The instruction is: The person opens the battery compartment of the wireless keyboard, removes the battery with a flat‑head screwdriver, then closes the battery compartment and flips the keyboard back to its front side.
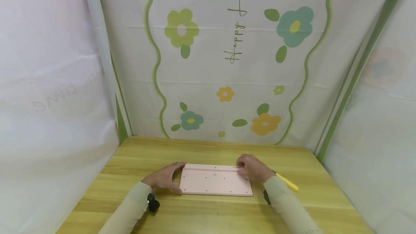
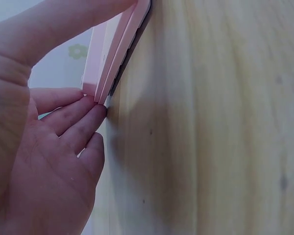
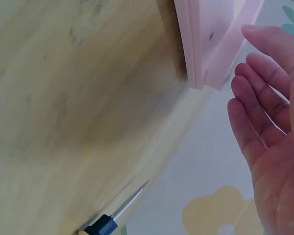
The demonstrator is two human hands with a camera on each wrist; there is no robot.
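Observation:
A pink keyboard (image 1: 212, 184) lies face down on the wooden table, its back dotted with several small screw holes and crossed by a raised strip along the far side. My left hand (image 1: 164, 178) holds its left end, thumb at the near corner and fingertips at the far one. Dark notched edging shows along its underside in the left wrist view. Over the far right corner is my right hand (image 1: 255, 167), fingers loosely bent. In the right wrist view these fingers (image 3: 250, 90) stand beside the raised strip with nothing between them and the thumb.
A screwdriver (image 1: 287, 181) with a yellow handle lies right of the keyboard, partly behind the right forearm; its metal shaft (image 3: 131, 199) shows in the right wrist view. White flower-printed curtains (image 1: 208, 68) enclose the wooden table (image 1: 208, 216) at the back and both sides.

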